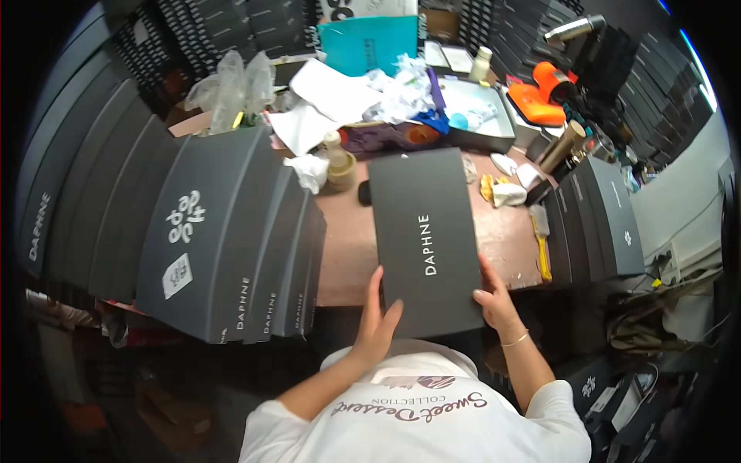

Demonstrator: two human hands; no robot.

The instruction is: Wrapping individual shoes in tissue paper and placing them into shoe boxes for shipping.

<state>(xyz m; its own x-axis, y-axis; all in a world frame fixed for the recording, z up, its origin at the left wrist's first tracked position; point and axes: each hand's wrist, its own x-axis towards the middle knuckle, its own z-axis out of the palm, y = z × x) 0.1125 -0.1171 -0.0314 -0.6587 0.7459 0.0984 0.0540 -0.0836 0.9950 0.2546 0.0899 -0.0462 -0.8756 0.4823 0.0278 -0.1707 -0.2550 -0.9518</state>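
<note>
A flat dark grey rectangular box lid (424,231) with white lettering lies lengthwise across the brown table (347,239), its near end sticking out over the table's front edge. My left hand (376,316) grips its near left corner, fingers up along the edge. Along the near right edge sits my right hand (494,297), thumb pressed on top. Both hands hold the lid.
A tall stack of matching dark grey boxes (224,231) leans at the left. More grey boxes (598,220) stand on edge at the right. Crumpled white paper (340,100), a teal folder (369,42), an open tray (482,116), an orange tool (544,92) and a small brush (542,239) clutter the back.
</note>
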